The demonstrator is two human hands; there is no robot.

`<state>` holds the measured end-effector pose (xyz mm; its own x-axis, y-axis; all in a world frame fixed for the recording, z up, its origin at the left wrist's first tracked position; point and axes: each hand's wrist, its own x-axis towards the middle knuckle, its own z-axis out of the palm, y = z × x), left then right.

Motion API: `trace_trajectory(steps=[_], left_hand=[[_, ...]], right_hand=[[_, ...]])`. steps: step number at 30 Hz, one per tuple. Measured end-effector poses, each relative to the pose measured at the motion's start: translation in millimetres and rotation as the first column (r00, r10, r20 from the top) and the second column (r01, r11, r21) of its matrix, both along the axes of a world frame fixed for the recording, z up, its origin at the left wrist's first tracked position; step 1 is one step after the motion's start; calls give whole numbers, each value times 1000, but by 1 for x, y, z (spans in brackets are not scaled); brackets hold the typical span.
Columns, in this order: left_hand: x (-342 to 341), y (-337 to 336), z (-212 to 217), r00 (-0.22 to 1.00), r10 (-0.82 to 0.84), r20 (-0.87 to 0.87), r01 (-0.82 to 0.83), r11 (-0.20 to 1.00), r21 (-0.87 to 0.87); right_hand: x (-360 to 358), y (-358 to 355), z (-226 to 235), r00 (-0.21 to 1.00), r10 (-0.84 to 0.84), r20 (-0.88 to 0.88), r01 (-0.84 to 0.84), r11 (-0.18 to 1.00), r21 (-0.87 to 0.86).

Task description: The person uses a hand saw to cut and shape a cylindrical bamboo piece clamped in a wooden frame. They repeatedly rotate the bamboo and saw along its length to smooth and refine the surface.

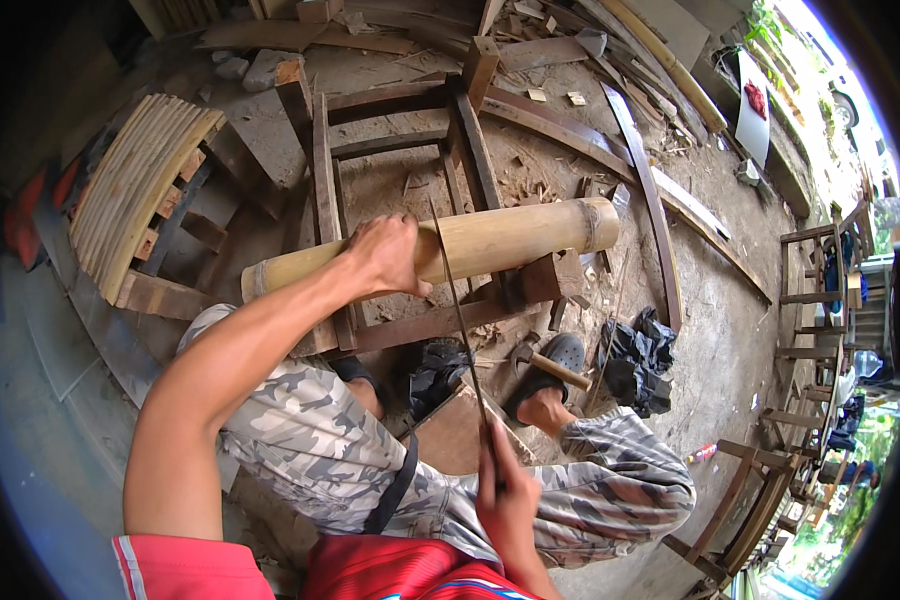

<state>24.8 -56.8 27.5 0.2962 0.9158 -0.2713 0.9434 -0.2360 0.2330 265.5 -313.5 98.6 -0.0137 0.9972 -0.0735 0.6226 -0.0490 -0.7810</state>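
Note:
A thick pale bamboo pole [520, 238] lies crosswise on a dark wooden frame [390, 333] in front of me. My left hand [388, 253] is clamped over the pole left of its middle, thumb on the near side. Right beside that thumb, a thin saw [457, 300] crosses the bamboo, its blade edge-on to me. My right hand [508, 490] is wrapped around the saw's handle, low between my knees. How deep the blade sits in the bamboo is hard to make out.
A hammer [555, 368] lies by my right foot, near a black plastic bag [638, 360]. At left stands a slatted bamboo seat [145, 190]. Long planks [650, 205] stretch across the dirt floor beyond the frame. Wooden ladder-like frames [805, 350] line the right side.

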Motion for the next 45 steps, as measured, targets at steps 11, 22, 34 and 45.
trace_trajectory(steps=[11, 22, 34, 45], left_hand=[[-12, -1, -11, 999, -11, 53, 4, 990, 141], [-11, -8, -9, 999, -24, 35, 24, 1000, -4], [-3, 10, 13, 998, 50, -31, -55, 985, -164], [-7, 2, -13, 998, -7, 61, -1, 992, 125]], right_hand=[[0, -15, 2, 1000, -15, -18, 11, 975, -224], [-42, 79, -32, 997, -13, -73, 11, 1000, -28], [-41, 95, -26, 998, -36, -47, 30, 993, -117], [14, -19, -10, 999, 26, 18, -27, 999, 45]])
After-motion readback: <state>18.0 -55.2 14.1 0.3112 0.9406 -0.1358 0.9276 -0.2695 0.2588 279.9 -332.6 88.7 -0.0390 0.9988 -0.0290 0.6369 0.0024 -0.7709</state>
